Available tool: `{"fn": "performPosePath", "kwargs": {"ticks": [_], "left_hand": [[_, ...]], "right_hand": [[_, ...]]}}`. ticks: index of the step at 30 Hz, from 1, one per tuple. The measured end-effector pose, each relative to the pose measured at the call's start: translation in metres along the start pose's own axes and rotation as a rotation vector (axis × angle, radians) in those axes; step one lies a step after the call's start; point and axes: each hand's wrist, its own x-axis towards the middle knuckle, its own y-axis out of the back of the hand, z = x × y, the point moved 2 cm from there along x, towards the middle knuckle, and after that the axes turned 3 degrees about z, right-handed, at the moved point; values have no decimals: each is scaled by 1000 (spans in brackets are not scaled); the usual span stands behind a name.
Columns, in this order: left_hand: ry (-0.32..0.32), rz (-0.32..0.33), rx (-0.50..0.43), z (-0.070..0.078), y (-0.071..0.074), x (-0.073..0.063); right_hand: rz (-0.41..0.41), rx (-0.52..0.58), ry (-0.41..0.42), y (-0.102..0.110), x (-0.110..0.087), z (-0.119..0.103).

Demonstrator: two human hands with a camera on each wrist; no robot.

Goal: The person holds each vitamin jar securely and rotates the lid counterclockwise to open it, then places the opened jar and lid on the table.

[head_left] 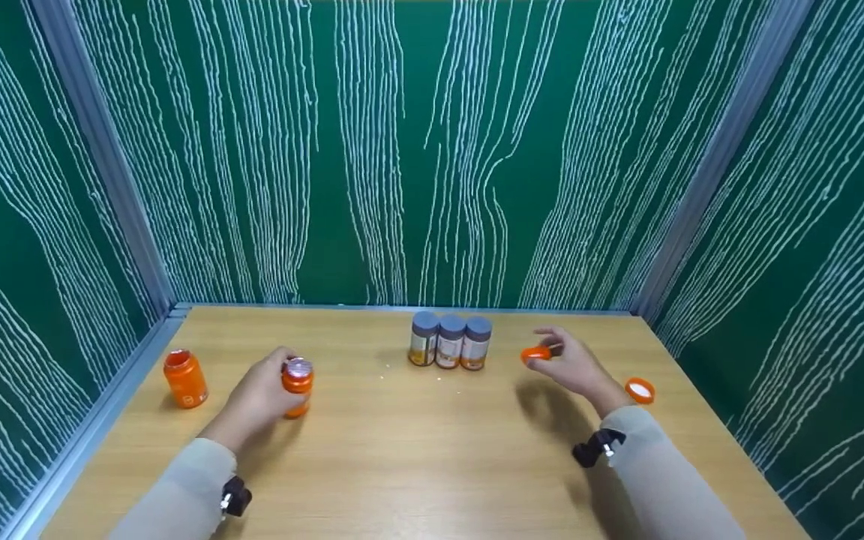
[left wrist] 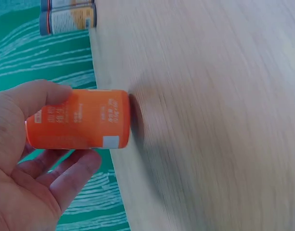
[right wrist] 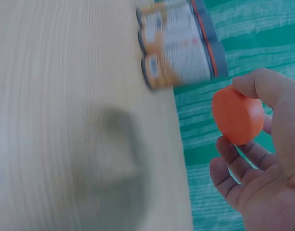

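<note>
My left hand (head_left: pixel 263 382) grips an orange bottle (head_left: pixel 297 382) whose top shows a silvery foil seal and no cap. In the left wrist view the thumb and fingers wrap the upper part of this bottle (left wrist: pixel 85 120); whether its base touches the table, I cannot tell. Over on the right, my right hand (head_left: pixel 571 364) pinches an orange cap (head_left: pixel 534 354) between thumb and fingers, above the table. The right wrist view shows this cap (right wrist: pixel 237 115) tilted, its other fingers loosely bent below.
A second orange bottle (head_left: pixel 186 380), uncapped, stands at the left of the wooden table (head_left: pixel 417 465). Another orange cap (head_left: pixel 640 390) lies inside-up at the right. Three grey-lidded bottles (head_left: pixel 450 341) stand side by side at the back, with small white bits before them. Green walls enclose the table.
</note>
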Motion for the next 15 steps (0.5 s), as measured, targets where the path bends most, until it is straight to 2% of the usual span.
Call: {"fn": "performPosePath", "kwargs": {"ticks": [5, 8, 12, 15], "left_hand": [[19, -4, 32, -8, 10, -3], [25, -1, 46, -11, 16, -5], [24, 3, 58, -13, 22, -7], [30, 11, 66, -12, 24, -7]], "right_hand": [[1, -38, -67, 17, -3, 30], [-23, 24, -197, 22, -7, 45], [-30, 39, -297, 28, -14, 58], [-33, -42, -285, 33, -18, 61]]}}
